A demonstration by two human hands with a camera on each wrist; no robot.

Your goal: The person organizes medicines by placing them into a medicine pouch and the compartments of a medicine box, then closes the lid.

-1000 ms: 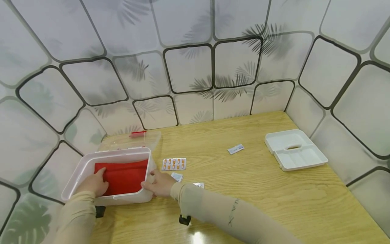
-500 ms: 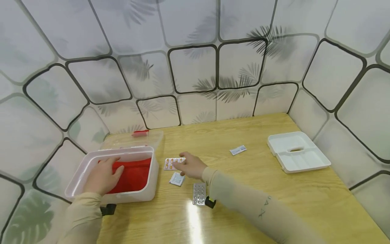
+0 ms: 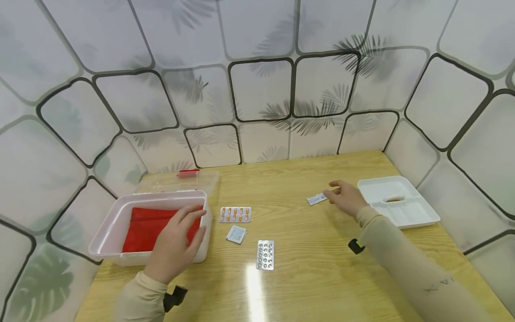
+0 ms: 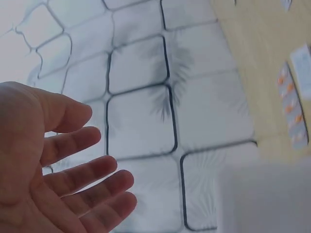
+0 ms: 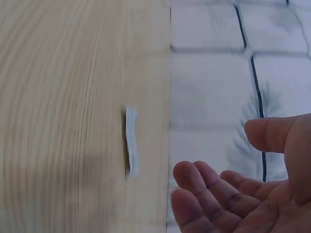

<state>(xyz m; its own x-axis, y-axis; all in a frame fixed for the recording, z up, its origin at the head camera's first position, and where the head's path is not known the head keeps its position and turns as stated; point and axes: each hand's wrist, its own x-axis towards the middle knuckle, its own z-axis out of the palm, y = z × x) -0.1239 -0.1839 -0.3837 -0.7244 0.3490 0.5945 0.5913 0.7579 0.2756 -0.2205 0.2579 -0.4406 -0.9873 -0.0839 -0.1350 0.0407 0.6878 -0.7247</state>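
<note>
My left hand (image 3: 175, 243) hovers over the right part of a white plastic box (image 3: 106, 237), fingers loosely spread and holding nothing. Inside that box lies a red fabric pouch (image 3: 146, 228). In the left wrist view the palm and the relaxed fingers (image 4: 92, 189) show bare. My right hand (image 3: 346, 197) is above the table beside a small white packet (image 3: 315, 199), partly covering its right end in the head view. The right wrist view has the packet (image 5: 131, 141) flat on the wood, apart from the bent, unfilled fingers (image 5: 187, 208).
A white divided tray (image 3: 402, 214) with a handle lies at the right, behind my right hand. Between the hands are an orange-capsule blister pack (image 3: 235, 214), a square sachet (image 3: 236, 234) and a silver blister pack (image 3: 265, 255). The clear lid (image 3: 161, 182) lies behind the box.
My right hand let go of the box's right wall and swept right across the table to the small packet. My left hand lifted off the red pouch and shifted right.
</note>
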